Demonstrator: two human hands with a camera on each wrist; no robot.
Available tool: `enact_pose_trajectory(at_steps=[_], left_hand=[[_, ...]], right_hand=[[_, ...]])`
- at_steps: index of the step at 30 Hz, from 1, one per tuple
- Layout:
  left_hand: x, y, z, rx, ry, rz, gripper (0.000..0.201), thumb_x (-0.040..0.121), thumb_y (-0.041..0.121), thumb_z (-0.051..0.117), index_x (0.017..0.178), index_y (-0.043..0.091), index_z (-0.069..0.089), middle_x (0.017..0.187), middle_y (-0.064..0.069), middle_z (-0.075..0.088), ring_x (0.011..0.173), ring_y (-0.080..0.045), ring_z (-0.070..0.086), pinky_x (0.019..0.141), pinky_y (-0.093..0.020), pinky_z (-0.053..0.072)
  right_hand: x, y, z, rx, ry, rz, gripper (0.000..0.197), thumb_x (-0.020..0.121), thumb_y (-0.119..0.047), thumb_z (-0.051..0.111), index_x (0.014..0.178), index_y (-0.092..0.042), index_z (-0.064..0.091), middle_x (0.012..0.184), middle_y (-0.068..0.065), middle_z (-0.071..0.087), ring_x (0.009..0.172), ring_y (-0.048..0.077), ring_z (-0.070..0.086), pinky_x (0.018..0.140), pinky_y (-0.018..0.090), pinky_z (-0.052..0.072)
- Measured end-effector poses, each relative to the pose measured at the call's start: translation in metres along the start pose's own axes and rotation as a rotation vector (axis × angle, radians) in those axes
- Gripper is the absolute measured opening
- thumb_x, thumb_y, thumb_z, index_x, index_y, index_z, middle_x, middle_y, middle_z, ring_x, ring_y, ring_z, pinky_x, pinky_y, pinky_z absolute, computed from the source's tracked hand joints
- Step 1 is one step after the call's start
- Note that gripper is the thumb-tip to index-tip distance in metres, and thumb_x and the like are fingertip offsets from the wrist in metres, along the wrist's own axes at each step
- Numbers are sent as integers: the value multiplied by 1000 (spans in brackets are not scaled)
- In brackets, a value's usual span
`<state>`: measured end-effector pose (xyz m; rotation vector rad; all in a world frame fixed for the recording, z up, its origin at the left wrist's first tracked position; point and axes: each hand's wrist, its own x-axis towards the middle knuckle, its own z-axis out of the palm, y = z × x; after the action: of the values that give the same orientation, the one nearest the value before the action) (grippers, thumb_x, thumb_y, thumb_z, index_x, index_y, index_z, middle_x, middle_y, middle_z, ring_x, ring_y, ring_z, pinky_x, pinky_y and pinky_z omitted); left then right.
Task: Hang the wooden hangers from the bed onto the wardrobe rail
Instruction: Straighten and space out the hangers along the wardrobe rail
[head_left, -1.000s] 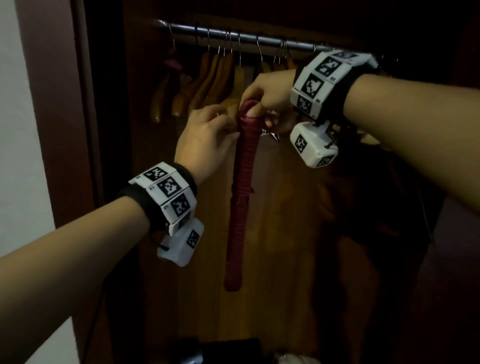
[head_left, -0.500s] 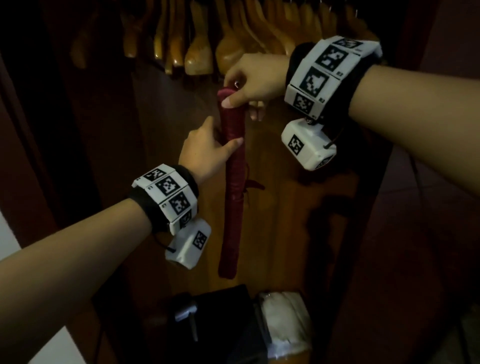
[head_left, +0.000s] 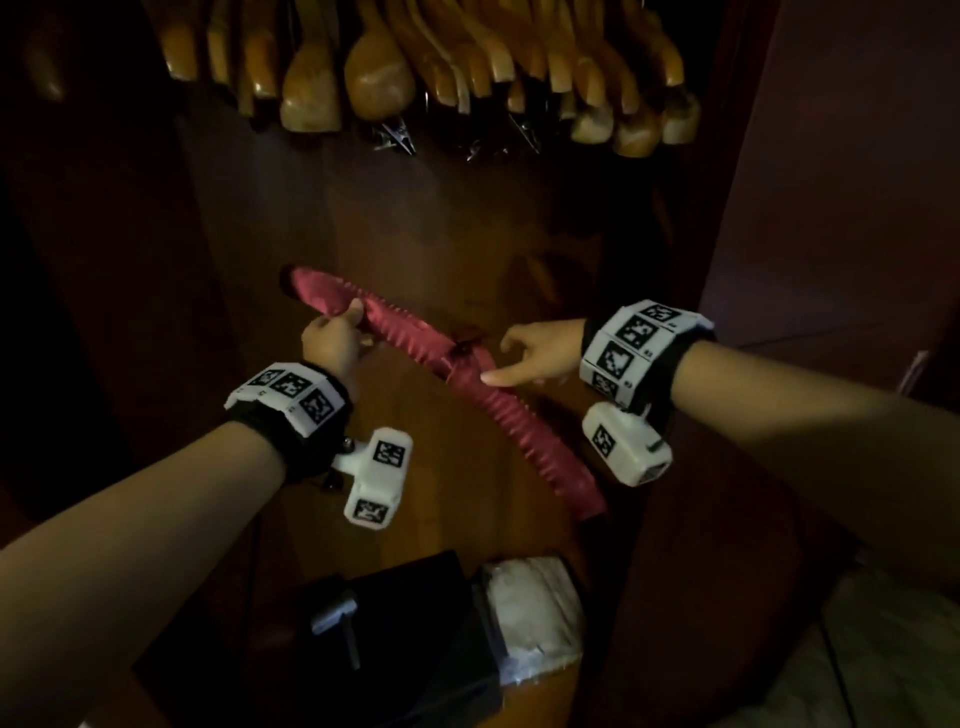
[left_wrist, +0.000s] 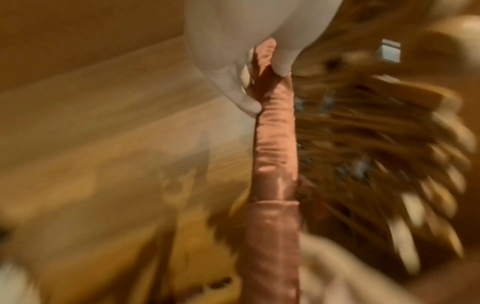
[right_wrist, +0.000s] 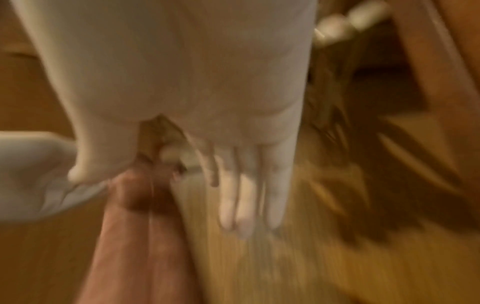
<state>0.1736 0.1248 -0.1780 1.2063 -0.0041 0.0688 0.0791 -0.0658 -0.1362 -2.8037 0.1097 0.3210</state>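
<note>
Wardrobe (head_left: 519, 218) interior: wooden hangers (head_left: 374, 78) hang across 12 o'clock, their hooks cut off by the frame. Left hand (head_left: 332, 343) pinches the red padded hanger (head_left: 467, 384) near its 10 o'clock end. Right hand (head_left: 540, 353) is released, fingers extended at the hanger's centre; contact unclear. Half a second ago the hanger hung vertical; it now lies diagonal.

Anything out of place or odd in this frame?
Yes: the red padded hanger is off the rail, held slanted below the hung wooden hangers. The left hand grips one end; the right hand touches its middle.
</note>
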Motion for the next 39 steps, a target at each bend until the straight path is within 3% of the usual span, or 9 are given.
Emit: enact_pose_trajectory(at_steps=[3,8,12,16,20,24,28,35,39], left_hand=[[7,-5,2,-152,57,-137,15,94,19,55,92,4,56,75,-6,56,69,-15,57,55,-22,56],[1,-13,15,-141,-122,-270,25,93,31,55,88,7,55,78,-5,55,59,-11,61,51,-24,57],[-31,-15,47,111,-432,-361,31,90,36,59,104,9,56,94,-12,62,82,-20,63,59,-25,58],[-29,-13,62,46,-339,-347,20,93,27,56,102,9,54,88,-9,60,78,-19,59,51,-24,55],[-10,4,49,-22,-266,-363,37,94,32,53,118,4,48,88,-12,58,76,-21,58,52,-26,55],[-3,28,43,205,-319,-352,51,94,41,49,123,-1,46,95,-15,59,98,-28,60,71,-33,55],[14,53,44,494,84,152,66,86,46,60,132,4,38,134,-17,44,123,-34,44,102,-41,38],[-10,107,35,745,392,1466,41,78,23,67,114,11,50,133,-11,33,123,-30,32,102,-33,27],[5,137,23,1093,381,1587,35,79,15,64,113,11,58,138,-16,44,132,-32,27,111,-47,22]], right_hand=[[4,9,6,112,-43,18,76,87,-42,60,146,-13,22,139,8,45,118,26,53,98,40,48],[0,8,4,-2,65,-38,71,91,-29,58,147,-9,20,144,9,41,125,27,47,102,34,41],[-1,1,1,-86,197,-85,62,89,-32,61,141,-12,33,138,8,47,122,27,50,99,34,43],[-6,-8,-4,-7,126,-89,71,87,-25,64,145,-15,24,139,8,45,121,26,49,100,33,42],[-17,-9,-9,167,49,-127,87,85,-5,63,147,-33,8,124,8,49,84,23,59,72,36,54],[-27,-25,-25,223,256,-123,71,84,-1,58,140,-34,30,92,5,59,51,14,56,41,22,49],[-36,-53,-58,239,523,-162,53,81,-4,63,127,-28,49,89,-1,58,58,15,62,43,19,48],[-41,-96,-69,-27,595,-186,48,87,-13,56,132,-27,51,120,6,61,103,27,62,87,33,51],[-42,-113,-65,-114,544,-190,40,87,-13,54,126,-23,58,118,6,61,103,27,61,83,30,48]])
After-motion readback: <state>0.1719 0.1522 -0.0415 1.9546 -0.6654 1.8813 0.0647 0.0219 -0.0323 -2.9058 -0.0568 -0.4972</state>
